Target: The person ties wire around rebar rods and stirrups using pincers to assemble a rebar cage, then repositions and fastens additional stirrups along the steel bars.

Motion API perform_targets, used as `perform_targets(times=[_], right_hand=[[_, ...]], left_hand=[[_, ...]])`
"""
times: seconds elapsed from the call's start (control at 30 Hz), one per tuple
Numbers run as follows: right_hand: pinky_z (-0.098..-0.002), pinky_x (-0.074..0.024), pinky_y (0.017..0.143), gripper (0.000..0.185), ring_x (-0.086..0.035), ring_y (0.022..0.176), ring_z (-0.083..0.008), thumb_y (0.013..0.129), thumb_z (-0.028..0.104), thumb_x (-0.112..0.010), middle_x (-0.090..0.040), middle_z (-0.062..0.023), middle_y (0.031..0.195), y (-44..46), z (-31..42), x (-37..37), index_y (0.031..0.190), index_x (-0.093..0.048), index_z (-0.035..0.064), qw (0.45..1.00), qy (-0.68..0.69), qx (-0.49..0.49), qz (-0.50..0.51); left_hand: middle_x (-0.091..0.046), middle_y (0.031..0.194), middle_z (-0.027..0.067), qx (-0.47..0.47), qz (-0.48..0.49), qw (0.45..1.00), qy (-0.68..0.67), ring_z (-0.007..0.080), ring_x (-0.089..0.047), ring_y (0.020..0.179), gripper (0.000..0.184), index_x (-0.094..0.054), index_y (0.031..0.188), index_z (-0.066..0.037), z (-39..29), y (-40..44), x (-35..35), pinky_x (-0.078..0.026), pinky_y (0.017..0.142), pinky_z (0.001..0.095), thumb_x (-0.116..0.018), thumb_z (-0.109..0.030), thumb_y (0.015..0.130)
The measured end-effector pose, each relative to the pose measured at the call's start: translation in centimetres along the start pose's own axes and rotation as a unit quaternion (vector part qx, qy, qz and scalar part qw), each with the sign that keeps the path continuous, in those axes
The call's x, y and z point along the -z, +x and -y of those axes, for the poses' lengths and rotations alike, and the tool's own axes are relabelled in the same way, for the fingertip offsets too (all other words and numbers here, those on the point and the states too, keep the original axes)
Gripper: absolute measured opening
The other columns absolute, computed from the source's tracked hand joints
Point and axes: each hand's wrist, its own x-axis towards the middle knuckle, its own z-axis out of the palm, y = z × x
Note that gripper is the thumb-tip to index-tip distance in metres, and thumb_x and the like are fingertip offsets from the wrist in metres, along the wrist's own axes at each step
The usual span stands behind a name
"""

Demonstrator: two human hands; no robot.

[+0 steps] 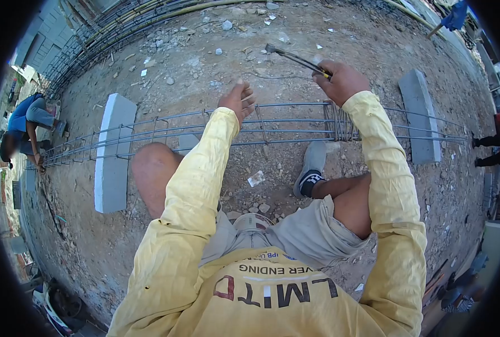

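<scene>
My right hand (342,83) grips the handles of long dark pincers (295,58), whose head points up and left over the dirt. My left hand (239,101) hovers above the rebar cage (289,119) with its fingers apart and nothing visible in them. The cage is made of long thin steel bars crossing in front of me, with several stirrups (340,123) bunched just below my right hand. A thin wire (272,77) shows between the two hands; where its ends lie I cannot tell.
Grey blocks support the cage on the left (115,151) and right (420,116). A person in blue (33,121) bends over the cage's far left end. Dark-clad legs (490,149) stand near its right end. More rebar cages (87,53) lie at upper left. Rubble litters the dirt.
</scene>
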Motion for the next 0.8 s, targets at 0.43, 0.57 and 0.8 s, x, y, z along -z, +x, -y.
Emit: perform_targets(times=[0.43,0.57,0.8], right_hand=[[-0.0455,-0.0513,0.089,0.033,-0.064,0.104,-0.0343,0.086,0.027,-0.057,-0.067,-0.014,0.112,-2.6,-7.1,-5.7,0.116,-0.066,0.018,0.975,-0.082,-0.137,0.154],[-0.0447,-0.0508,0.09,0.033,-0.064,0.104,-0.0353,0.086,0.024,-0.056,-0.067,-0.015,0.113,-3.0,-7.7,-7.1,0.116,-0.066,0.0148,0.97,-0.069,-0.159,0.171],[-0.0458,-0.0496,0.092,0.032,-0.062,0.108,-0.0358,0.088,0.022,-0.055,-0.065,-0.0172,0.116,-2.3,-8.0,-10.9,0.116,-0.064,0.0104,0.963,-0.024,-0.209,0.168]], left_hand=[[-0.07,0.09,0.0071,-0.11,-0.084,0.92,0.367,0.0143,-0.063,0.071,0.032,-0.067,0.116,-0.006,14.3,8.3,1.9,-0.051,0.057,0.0305,-0.067,-0.017,0.087],[-0.071,0.093,0.0096,-0.138,-0.072,0.915,0.372,0.0159,-0.065,0.075,0.03,-0.069,0.11,-0.004,14.1,8.1,1.3,-0.052,0.07,0.0318,-0.069,-0.016,0.084],[-0.071,0.101,0.0152,-0.087,-0.076,0.886,0.448,0.0288,-0.067,0.098,0.034,-0.07,0.108,-0.007,10.6,5.6,0.4,-0.05,0.09,0.0379,-0.069,-0.025,0.08]])
